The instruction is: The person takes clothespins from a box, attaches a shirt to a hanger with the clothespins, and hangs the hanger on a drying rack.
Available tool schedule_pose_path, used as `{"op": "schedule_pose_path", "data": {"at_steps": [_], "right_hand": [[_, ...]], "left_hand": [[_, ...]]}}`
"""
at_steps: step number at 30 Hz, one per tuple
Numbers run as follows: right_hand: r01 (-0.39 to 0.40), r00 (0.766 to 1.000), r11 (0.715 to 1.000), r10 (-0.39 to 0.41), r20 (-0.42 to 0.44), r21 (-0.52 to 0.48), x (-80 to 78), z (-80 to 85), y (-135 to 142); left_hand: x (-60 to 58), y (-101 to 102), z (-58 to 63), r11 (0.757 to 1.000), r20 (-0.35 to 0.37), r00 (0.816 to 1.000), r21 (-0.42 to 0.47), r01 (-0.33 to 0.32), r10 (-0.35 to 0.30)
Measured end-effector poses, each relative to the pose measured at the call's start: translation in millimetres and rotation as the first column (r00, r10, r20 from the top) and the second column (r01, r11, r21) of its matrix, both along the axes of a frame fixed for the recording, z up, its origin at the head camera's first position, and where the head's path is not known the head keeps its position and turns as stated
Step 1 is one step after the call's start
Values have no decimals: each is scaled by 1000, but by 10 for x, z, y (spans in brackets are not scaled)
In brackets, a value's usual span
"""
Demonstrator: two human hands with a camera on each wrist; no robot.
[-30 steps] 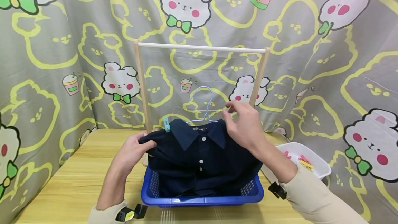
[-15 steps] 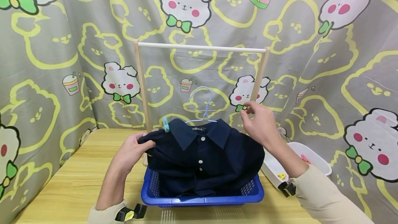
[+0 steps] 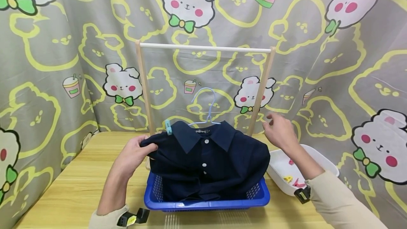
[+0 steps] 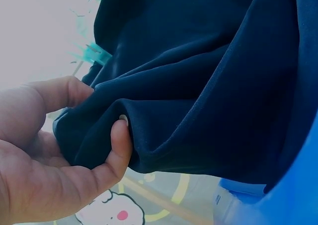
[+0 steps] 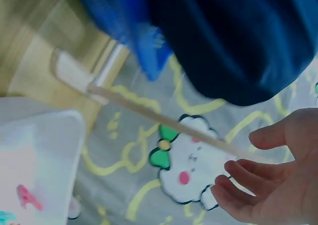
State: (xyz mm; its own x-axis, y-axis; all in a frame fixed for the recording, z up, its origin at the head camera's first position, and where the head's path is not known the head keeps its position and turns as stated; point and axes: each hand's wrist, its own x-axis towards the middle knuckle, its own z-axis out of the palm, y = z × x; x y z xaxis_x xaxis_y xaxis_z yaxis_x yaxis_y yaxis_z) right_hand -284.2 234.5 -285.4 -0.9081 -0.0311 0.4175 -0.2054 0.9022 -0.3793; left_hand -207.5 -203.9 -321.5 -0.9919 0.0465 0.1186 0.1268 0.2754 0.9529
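Dark shirt (image 3: 235, 162) pinched by left hand (image 3: 131, 156), right hand (image 3: 281, 131) holding nothing

Thumb and curled fingers grip the sleeve side; just beyond them, a teal clip (image 3: 168, 127) sits near the collar. The right hand, fingers loosely curled, is apart from the fabric, above a white tray (image 3: 327, 165). Between the hands, a hanger (image 3: 212, 107) rises from the collar, and a blue basket (image 3: 206, 205) holds the hem. Beyond both stands a rack (image 3: 205, 47).
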Motion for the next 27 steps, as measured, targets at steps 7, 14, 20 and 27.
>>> {"op": "schedule_pose_path", "data": {"at_steps": [7,14,20,27], "right_hand": [[35,998,999,-36,47,28,-75,-195,283],[45,997,996,-50,63,76,-142,-356,510],[39,990,992,-55,129,120,-143,-475,661],[7,968,981,-56,245,195,-107,-673,763]], "left_hand": [[-8,4,20,1000,1,1000,-1,-9,9],[-10,-2,35,1000,0,1000,2,-23,23],[-10,-1,35,1000,-3,1000,0,-22,22],[-24,4,29,1000,-5,1000,4,-27,27]]}}
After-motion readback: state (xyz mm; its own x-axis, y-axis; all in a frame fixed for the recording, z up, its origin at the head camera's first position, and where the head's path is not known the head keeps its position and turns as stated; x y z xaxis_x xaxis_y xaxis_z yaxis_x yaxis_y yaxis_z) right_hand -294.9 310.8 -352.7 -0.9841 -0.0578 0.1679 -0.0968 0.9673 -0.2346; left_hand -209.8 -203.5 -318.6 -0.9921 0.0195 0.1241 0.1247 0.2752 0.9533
